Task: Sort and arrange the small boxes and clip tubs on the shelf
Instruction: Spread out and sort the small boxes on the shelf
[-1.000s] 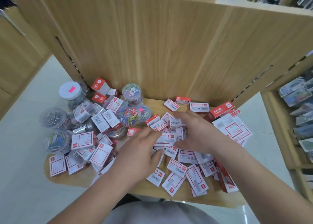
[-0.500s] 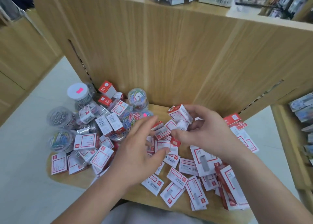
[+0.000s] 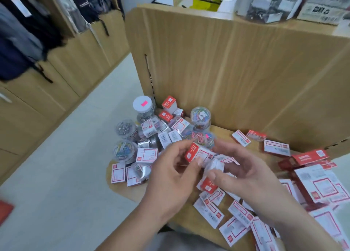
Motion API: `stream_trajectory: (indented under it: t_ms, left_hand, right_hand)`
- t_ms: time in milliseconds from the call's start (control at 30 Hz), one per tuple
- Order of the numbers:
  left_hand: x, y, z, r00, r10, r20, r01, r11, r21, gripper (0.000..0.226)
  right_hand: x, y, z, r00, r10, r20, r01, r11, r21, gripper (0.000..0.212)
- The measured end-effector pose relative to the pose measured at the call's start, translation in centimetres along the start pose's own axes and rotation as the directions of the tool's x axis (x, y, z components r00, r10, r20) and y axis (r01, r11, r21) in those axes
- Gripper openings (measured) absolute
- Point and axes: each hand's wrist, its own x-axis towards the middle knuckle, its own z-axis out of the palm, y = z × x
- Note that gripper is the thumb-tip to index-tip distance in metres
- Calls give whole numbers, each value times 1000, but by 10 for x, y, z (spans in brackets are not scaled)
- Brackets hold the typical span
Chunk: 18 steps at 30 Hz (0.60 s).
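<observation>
Many small red-and-white boxes point(image 3: 234, 212) lie scattered over the wooden shelf point(image 3: 181, 214). Several clear clip tubs point(image 3: 126, 128) stand clustered at the shelf's left, one with a white lid and pink sticker point(image 3: 142, 105). Both hands are raised above the pile's middle. My left hand point(image 3: 170, 176) pinches a small red-and-white box point(image 3: 198, 153) between thumb and fingers. My right hand point(image 3: 244, 171) grips a bunch of small boxes point(image 3: 213, 172), its thumb pressed on them. The two hands' boxes touch each other.
A tall wooden back panel point(image 3: 236, 70) rises behind the shelf, with packaged goods point(image 3: 269, 4) on top. Larger red boxes point(image 3: 310, 158) lie at the right. Pale floor point(image 3: 66, 165) and wooden cabinets with hanging bags point(image 3: 28, 38) are to the left.
Both hands have lifted off the pile. My right hand gathered small boxes, and my left hand took hold of one box. The view has swung to the left.
</observation>
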Motion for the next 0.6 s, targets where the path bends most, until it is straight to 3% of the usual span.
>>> stream_trajectory:
  t_ms: [167,267,367,433,500,600]
  left_hand:
    - [0,0,-56,993,4,-122,11,992,125,27]
    - [12,1,-86,985,21,-171,16,977,212,29]
    - [28,9,-105,985,56,-163,-9,961,277,29]
    - [41,16,-114,988,92,-124,-43,935,351,25]
    - [58,19,-122,987,134,-83,-86,897,434,20]
    - [88,20,-129,973,229,6,-186,776,602,21]
  right_hand:
    - [15,-17,13,980,-54,-194,39,996,-77,48]
    - [42,-39,29,949,-179,-258,72,924,-376,43]
    - [79,-59,54,928,-304,-216,77,723,-687,48]
    - [108,-65,70,935,-323,-145,43,511,-859,56]
    - [131,-64,80,949,-300,-102,11,352,-936,61]
    - [152,-54,86,965,-256,-53,14,254,-967,51]
